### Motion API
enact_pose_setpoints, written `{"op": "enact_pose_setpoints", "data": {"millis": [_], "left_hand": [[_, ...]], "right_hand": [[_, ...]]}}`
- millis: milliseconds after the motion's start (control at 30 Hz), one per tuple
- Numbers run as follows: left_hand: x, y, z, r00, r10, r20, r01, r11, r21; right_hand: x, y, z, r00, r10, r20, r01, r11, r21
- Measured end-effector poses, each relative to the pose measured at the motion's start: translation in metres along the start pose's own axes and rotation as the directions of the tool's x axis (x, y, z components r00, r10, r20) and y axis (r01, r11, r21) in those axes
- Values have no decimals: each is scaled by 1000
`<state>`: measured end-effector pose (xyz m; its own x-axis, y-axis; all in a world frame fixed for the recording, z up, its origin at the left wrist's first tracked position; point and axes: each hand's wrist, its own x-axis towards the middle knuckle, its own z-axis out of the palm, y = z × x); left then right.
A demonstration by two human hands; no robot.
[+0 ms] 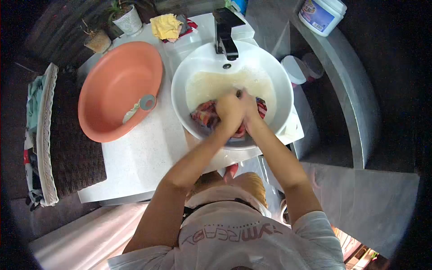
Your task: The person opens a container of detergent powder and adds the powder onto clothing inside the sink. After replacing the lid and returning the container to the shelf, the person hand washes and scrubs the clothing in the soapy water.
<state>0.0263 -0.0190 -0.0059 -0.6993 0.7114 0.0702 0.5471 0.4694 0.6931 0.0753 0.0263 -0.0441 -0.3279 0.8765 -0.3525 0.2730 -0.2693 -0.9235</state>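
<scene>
In the white basin [282,92], a patterned red cloth [206,114] is covered midway by left hand [230,109] and right hand [249,107]!
In the head view, they are pressed together, any pinch of cloth too blurred to tell; the cloth's long axis is laid sideways, its ends pointed left and right amid cloudy water [202,85].

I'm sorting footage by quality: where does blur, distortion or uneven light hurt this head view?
In the head view, the left hand and right hand look soft, perhaps from motion; in the head view, the corners fall to black along a rounded edge, suggesting a wide lens; in the head view, the white counter is bright while the shelf has deeply shadowed recesses.
</scene>
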Motion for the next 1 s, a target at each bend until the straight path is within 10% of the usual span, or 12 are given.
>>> {"op": "enact_pose_setpoints", "data": {"millis": [33, 200, 300, 367, 433, 500, 633, 833, 933, 1000], "left_hand": [[-16, 3, 3, 970, 213, -114, -223, 970, -92], [42, -37, 17, 995, -49, -81, 25, 961, -275], [65, -39, 12, 994, 46, -101, -65, 980, -190], [88, -62, 15, 1000, 24, -14, -28, 929, -370], [91, -70, 9, 990, 115, -85, -138, 926, -352], [84, -78, 6, 951, 242, 192, -240, 970, -34], [74, -73, 27, 931, 338, 140, -366, 850, 379], [74, -69, 45, 942, 300, 151, -333, 887, 319], [55, -42, 48, 961, 276, -33, -273, 918, -287], [24, -2, 30, 936, 351, -28, -340, 882, -327]], "right_hand": [[-1, -4, 1, 1000, -4, 5, 4, 1000, 2], [1, 20, 14, 995, -92, 25, 77, 930, 359], [6, 5, 4, 998, -36, 54, 23, 973, 228], [5, -27, -22, 991, -127, -31, 117, 968, -224], [25, -11, -28, 857, -495, -141, 367, 780, -508], [42, 9, -29, 702, -711, -41, 496, 530, -688], [64, 13, -21, 765, -626, 153, 434, 325, -840], [107, 46, -16, 772, -595, 223, 351, 107, -930], [115, 38, -24, 909, -385, 158, 335, 452, -827], [158, 90, -44, 907, -321, 274, 415, 795, -442]]}}
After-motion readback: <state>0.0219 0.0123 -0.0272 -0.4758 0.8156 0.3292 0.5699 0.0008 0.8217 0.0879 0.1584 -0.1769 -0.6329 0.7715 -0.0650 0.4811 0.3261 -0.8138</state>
